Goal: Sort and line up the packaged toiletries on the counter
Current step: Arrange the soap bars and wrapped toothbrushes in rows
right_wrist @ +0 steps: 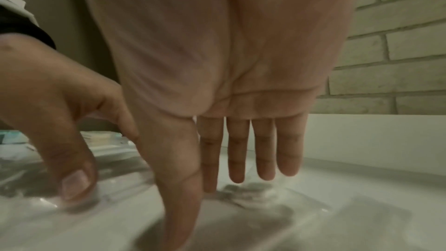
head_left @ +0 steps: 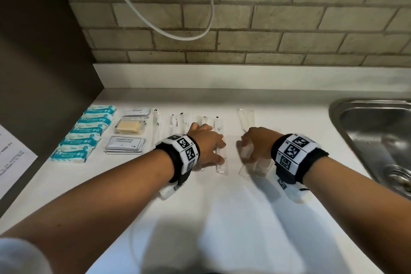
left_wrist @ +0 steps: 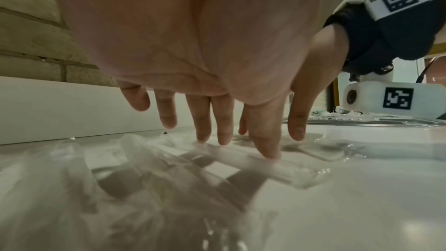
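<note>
On the white counter [head_left: 222,218] the toiletries lie in groups: a column of teal-and-white packets [head_left: 84,133], shampoo sachets [head_left: 124,144], a yellowish soap bar [head_left: 130,127], then a row of long clear-wrapped packets [head_left: 178,120]. My left hand [head_left: 206,142] lies flat with spread, straight fingers [left_wrist: 202,131] pressing on clear packets [left_wrist: 265,167] at the row's right end. My right hand [head_left: 255,142] stands just to the right of it. Its straight fingers [right_wrist: 239,159] and thumb point down onto a loose heap of clear packets [head_left: 255,167]. One more clear packet [head_left: 245,118] lies beyond it.
A steel sink [head_left: 378,135] sits close on the right. A brick wall [head_left: 266,29] with a hanging white cable [head_left: 178,33] backs the counter. A dark panel [head_left: 44,73] and a sheet of paper [head_left: 13,158] close off the left side.
</note>
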Action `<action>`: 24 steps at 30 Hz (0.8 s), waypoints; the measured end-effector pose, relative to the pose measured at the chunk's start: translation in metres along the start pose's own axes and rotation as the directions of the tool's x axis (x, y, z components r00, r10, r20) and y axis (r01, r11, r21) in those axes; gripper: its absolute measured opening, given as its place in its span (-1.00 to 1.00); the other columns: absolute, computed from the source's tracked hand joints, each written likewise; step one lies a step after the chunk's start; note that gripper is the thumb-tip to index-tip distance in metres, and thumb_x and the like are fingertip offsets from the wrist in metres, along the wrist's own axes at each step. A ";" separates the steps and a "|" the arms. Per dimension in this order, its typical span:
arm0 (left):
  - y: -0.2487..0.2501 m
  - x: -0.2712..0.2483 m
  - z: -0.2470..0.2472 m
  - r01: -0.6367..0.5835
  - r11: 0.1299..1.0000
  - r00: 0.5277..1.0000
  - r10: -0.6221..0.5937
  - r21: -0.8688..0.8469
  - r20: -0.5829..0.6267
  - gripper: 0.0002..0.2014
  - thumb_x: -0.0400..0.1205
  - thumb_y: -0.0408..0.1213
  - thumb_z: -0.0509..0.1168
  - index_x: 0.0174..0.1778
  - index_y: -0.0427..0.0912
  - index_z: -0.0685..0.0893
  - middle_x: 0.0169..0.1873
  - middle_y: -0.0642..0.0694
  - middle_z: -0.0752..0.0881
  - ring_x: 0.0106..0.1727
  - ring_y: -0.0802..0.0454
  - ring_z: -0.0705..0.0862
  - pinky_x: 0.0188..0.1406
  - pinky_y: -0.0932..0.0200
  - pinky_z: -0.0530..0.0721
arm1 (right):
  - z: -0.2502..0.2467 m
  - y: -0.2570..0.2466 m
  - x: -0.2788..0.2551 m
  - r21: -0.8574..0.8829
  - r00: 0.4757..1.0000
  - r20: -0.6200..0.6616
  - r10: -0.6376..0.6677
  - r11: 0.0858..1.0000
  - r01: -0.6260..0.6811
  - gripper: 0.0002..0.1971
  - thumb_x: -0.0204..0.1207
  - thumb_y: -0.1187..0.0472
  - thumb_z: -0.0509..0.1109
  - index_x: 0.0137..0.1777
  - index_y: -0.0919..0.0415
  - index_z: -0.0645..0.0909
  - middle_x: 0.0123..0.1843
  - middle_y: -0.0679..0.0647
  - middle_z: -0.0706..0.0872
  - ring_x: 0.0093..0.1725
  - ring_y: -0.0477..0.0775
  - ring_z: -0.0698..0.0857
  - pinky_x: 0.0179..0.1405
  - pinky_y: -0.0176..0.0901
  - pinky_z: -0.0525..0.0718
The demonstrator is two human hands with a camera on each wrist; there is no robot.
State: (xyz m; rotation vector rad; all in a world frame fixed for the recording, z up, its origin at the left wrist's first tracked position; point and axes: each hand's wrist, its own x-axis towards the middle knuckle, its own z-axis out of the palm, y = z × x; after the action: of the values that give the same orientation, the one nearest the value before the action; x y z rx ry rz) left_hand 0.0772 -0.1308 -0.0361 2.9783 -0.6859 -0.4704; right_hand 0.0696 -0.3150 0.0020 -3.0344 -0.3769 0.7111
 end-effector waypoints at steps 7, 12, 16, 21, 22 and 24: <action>-0.017 -0.018 -0.009 0.077 0.994 0.973 -0.092 -0.076 -0.212 -0.42 0.51 0.21 0.35 0.45 0.13 0.56 0.50 0.11 0.52 0.63 -0.03 0.19 0.49 -0.08 0.08 | 0.006 -0.043 0.003 0.067 0.982 -0.122 -0.144 0.986 0.153 -0.48 0.47 0.10 0.44 0.44 0.08 0.48 0.34 0.08 0.59 0.35 0.13 0.57 0.31 -0.01 0.58; -0.033 -0.042 -0.003 0.076 0.988 0.996 -0.067 0.137 -0.065 -0.48 0.51 0.28 0.26 0.27 0.04 0.61 0.51 0.13 0.50 0.69 -0.15 0.07 0.49 -0.21 0.02 | 0.020 -0.060 0.000 0.060 0.987 -0.048 -0.156 0.985 0.159 -0.63 0.41 0.19 0.47 0.22 0.19 0.56 0.11 0.11 0.63 0.12 0.15 0.67 0.11 0.00 0.68; -0.032 -0.042 0.002 0.070 0.986 0.997 -0.065 0.150 -0.039 -0.42 0.52 0.33 0.20 0.35 0.07 0.57 0.52 0.14 0.49 0.69 -0.16 0.06 0.49 -0.24 0.01 | 0.022 -0.060 0.002 0.067 0.991 -0.075 -0.111 0.991 0.116 -0.65 0.45 0.16 0.38 0.22 0.24 0.59 0.20 0.14 0.58 0.23 0.19 0.61 0.15 0.05 0.65; -0.030 -0.036 0.001 0.081 0.988 0.996 -0.074 0.128 -0.056 -0.47 0.54 0.31 0.21 0.28 0.04 0.59 0.47 0.14 0.54 0.68 -0.15 0.10 0.49 -0.21 0.03 | 0.022 -0.059 0.003 0.101 0.996 -0.045 -0.071 0.992 0.076 -0.56 0.49 0.05 0.39 0.35 0.17 0.57 0.47 0.10 0.41 0.44 0.16 0.48 0.35 0.11 0.55; -0.031 -0.035 0.000 0.087 0.988 0.995 -0.080 0.126 -0.061 -0.47 0.54 0.31 0.21 0.28 0.05 0.59 0.46 0.14 0.55 0.68 -0.14 0.11 0.49 -0.20 0.04 | 0.022 -0.059 0.003 0.097 0.996 -0.045 -0.075 0.992 0.080 -0.55 0.50 0.05 0.39 0.38 0.17 0.56 0.53 0.10 0.37 0.49 0.15 0.44 0.38 0.11 0.53; -0.032 -0.031 -0.001 0.102 0.987 0.994 -0.097 0.123 -0.052 -0.45 0.53 0.32 0.22 0.31 0.06 0.58 0.46 0.13 0.57 0.68 -0.14 0.11 0.48 -0.18 0.03 | 0.022 -0.059 0.002 0.088 0.996 -0.041 -0.085 0.992 0.088 -0.54 0.52 0.04 0.39 0.40 0.16 0.55 0.64 0.10 0.26 0.58 0.14 0.35 0.46 0.10 0.47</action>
State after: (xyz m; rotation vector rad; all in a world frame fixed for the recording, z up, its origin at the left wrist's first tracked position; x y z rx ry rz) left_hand 0.0648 -0.0882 -0.0306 3.1426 -0.5859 -0.3768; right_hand 0.0480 -0.2587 -0.0149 -2.9221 -0.4596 0.6470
